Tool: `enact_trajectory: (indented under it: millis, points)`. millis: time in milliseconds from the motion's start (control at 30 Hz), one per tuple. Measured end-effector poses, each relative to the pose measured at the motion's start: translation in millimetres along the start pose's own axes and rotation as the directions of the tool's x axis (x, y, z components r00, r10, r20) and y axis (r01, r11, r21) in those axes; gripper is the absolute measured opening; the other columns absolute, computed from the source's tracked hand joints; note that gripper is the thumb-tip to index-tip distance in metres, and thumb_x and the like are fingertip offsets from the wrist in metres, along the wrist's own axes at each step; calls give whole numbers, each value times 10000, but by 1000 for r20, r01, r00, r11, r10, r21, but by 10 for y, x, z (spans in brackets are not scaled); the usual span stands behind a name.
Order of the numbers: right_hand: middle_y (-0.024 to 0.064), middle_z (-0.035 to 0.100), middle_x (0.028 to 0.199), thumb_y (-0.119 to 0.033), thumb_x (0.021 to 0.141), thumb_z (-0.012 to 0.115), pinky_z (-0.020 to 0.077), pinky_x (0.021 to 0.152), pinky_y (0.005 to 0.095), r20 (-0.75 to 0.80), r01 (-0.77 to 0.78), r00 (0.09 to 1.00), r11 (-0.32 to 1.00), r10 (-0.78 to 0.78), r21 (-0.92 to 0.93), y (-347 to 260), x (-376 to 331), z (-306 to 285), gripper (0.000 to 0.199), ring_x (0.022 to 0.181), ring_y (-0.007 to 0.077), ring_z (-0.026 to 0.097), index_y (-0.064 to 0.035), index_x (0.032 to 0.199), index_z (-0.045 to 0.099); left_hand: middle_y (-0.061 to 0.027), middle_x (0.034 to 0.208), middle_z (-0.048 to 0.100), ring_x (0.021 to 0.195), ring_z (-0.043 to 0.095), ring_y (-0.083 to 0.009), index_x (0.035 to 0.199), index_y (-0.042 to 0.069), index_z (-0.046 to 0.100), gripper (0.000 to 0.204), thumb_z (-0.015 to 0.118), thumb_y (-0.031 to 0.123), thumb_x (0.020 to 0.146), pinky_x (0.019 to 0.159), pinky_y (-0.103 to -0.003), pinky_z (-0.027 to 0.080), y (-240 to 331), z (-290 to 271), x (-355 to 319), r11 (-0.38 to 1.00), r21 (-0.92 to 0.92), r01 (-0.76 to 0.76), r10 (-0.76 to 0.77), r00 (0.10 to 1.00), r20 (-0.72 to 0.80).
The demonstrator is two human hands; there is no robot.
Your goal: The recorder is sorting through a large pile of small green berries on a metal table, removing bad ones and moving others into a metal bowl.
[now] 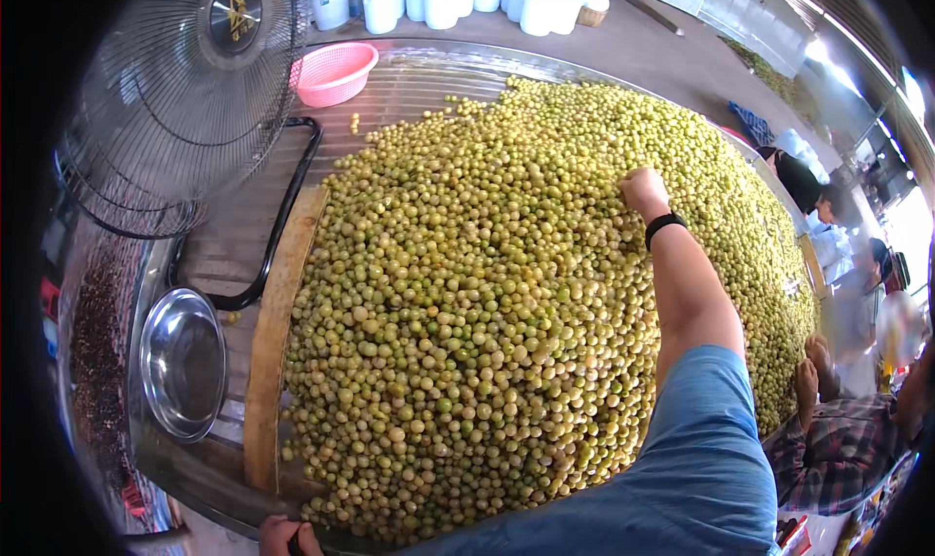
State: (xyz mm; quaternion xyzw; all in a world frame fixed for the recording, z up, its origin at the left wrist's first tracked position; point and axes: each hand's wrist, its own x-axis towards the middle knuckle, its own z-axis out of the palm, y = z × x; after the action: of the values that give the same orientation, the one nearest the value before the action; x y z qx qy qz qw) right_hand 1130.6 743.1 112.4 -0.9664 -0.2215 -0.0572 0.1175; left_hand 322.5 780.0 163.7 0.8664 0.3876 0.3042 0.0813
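Note:
A broad heap of small round yellow-green fruits (467,313) covers most of a metal table (409,64). My right arm, in a blue sleeve and with a black band at the wrist, stretches over the heap. At its far right part my right hand (644,192) is closed, knuckles up, low against the fruits. What its fingers hold, if anything, is hidden. Down at the near left rim sits my left hand (282,535), mostly cut off by the picture's lower edge. Its fingers are curled, with something dark between them that I cannot make out.
A wooden board (278,352) bounds the heap on the left. Beyond it lie a steel bowl (183,363), a black tube frame (292,201) and a large fan (185,89). A pink basket (336,74) stands at the back. On the right, another person's hands (813,371) are by the fruits.

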Motion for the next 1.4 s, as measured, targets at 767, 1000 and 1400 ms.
enact_trajectory:
  millis: [767,1000,1400]
  points:
    - [115,698,830,-217,892,635,569,720,431,63,696,718,714,-693,-76,-1576,-1310,-159,177,759,311,687,-64,922,720,-123,703,555,655,569,-340,849,40,599,143,684,137,910,651,-443,494,189,130,29,995,-89,35,-52,979,-195]
    - [26,576,719,-279,969,593,499,576,310,432,-66,853,759,-294,648,-2109,-1556,-814,279,594,134,532,-34,844,641,-115,705,563,655,574,-339,853,49,605,98,692,91,872,660,-446,506,227,72,45,994,-92,59,-73,985,-155]
    - [59,749,904,-369,933,666,578,714,358,155,684,680,696,-717,217,-2731,-1561,-320,213,826,193,722,-217,1043,768,-109,717,578,650,587,-341,851,58,601,143,728,76,789,719,-473,541,221,57,105,997,-74,-8,-4,988,-155]
